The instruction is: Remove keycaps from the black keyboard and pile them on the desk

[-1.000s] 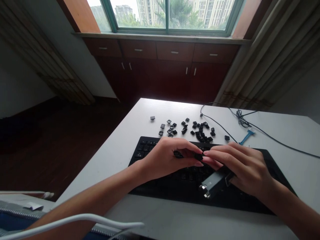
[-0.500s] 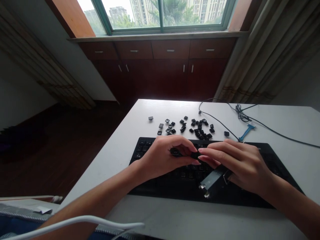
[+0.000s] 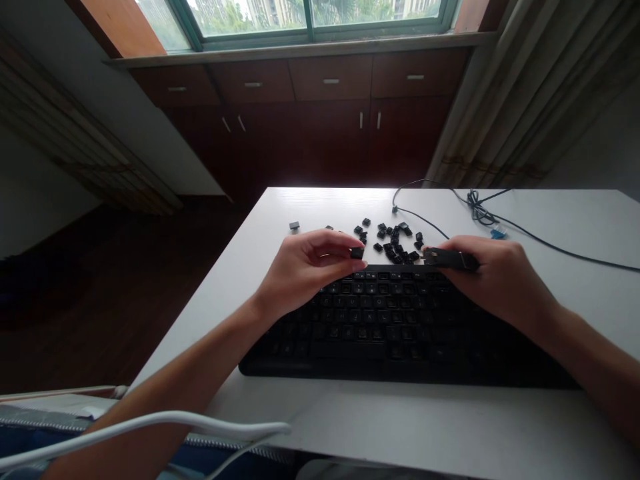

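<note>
My left hand (image 3: 305, 268) pinches a small black keycap (image 3: 357, 253) between thumb and fingertips, above the far edge of the black keyboard (image 3: 410, 371). On the right, my right hand (image 3: 505, 280) grips a black keycap puller (image 3: 453, 259) with its end pointing left, over the keyboard's upper edge. Several key positions on the keyboard look bare of caps. Behind it, a cluster of loose black keycaps (image 3: 399, 253) lies on the table, between the two hands. A lone keycap (image 3: 295, 225) sits farther left, and my left hand hides others.
The white table (image 3: 350, 417) carries everything. A thin black cable (image 3: 480, 212) runs in a bundle at the back right, beside a blue tool (image 3: 498, 233) partly hidden by my right hand. A white cable (image 3: 190, 418) crosses the lower left, near the table's front edge.
My hands have moved apart and away toward the keyboard's far edge. The left carries a keycap leftward; the right has turned the puller from pointing toward me to pointing left. The view has tilted down.
</note>
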The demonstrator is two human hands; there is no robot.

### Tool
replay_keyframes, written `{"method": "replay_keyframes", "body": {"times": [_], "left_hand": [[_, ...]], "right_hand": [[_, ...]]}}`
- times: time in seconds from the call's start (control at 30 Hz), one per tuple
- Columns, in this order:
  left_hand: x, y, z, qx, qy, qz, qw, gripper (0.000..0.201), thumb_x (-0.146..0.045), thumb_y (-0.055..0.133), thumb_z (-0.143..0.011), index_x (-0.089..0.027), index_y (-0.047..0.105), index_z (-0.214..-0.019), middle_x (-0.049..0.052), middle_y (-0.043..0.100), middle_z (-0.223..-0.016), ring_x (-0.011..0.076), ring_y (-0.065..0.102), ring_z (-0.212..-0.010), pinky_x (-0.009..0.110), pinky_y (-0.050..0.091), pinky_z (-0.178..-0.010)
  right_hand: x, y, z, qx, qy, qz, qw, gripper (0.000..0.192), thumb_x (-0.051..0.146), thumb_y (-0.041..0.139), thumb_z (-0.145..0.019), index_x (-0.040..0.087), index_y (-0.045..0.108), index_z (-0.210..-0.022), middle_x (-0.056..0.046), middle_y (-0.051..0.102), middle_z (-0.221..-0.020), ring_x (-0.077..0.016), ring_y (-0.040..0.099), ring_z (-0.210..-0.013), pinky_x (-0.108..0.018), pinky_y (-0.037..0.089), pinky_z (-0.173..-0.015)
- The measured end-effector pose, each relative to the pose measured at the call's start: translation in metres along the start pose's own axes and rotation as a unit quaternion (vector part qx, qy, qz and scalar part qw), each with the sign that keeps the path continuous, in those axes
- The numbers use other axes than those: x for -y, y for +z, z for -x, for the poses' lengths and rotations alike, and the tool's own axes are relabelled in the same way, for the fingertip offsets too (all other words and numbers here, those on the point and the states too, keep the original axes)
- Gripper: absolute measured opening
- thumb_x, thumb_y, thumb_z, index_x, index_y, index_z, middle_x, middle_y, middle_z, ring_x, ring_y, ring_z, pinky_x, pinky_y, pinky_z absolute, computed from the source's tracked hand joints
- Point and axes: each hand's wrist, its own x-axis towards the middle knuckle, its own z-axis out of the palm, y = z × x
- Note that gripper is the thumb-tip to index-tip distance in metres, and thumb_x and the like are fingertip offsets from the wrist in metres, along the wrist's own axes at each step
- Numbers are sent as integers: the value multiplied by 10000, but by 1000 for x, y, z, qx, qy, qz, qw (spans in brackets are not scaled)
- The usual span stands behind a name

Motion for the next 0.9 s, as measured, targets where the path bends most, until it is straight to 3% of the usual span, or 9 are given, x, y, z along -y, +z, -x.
{"method": "replay_keyframes", "body": {"times": [0.2, 0.33, 0.47, 0.6, 0.77, 0.9], "left_hand": [[0, 6, 4, 68, -6, -40, 997, 235, -226, 794, -847, -159, 774, -1072, 66, 787, -1052, 179, 767, -976, 287, 645, -935], [-4, 14, 12, 124, 54, -127, 983, 193, -241, 789, -858, -170, 775, -1037, 36, 795, -960, 146, 767, -852, 242, 652, -814], [-6, 28, 22, 187, 147, -225, 945, 172, -258, 798, -857, -190, 776, -1013, 32, 794, -933, 153, 741, -830, 246, 618, -776], [-5, 44, 29, 217, 204, -250, 921, 138, -277, 756, -900, -189, 770, -1005, 42, 794, -978, 170, 714, -878, 291, 585, -852], [-3, 55, 33, 204, 227, -275, 912, 154, -307, 737, -917, -185, 768, -1006, 47, 785, -985, 170, 676, -866, 310, 573, -835], [-1, 56, 34, 184, 256, -300, 900, 149, -316, 741, -913, -182, 773, -968, 58, 783, -1010, 182, 667, -879, 319, 579, -817]], "right_hand": [[8, 0, -1, 47, -45, -42, 997, 164, 353, 652, -943, 214, 735, -968, -50, 763, -904, -204, 705, -755, -331, 536, -655], [14, 1, 1, 54, -120, -57, 990, 160, 341, 636, -968, 205, 721, -979, -59, 744, -907, -175, 680, -725, -305, 525, -634], [17, 2, 3, 49, -164, -46, 984, 135, 318, 631, -973, 209, 712, -972, -60, 751, -904, -169, 687, -733, -288, 526, -646], [16, 3, 2, 34, -136, -45, 989, 150, 324, 629, -974, 201, 712, -954, -61, 746, -920, -164, 684, -736, -285, 519, -663], [11, 4, 1, 20, -80, -62, 995, 186, 334, 620, -975, 193, 716, -901, -55, 730, -909, -166, 676, -734, -296, 510, -689], [8, 4, 1, 14, -72, -60, 995, 177, 321, 626, -967, 196, 706, -871, -53, 727, -908, -173, 675, -742, -303, 508, -701]]}}
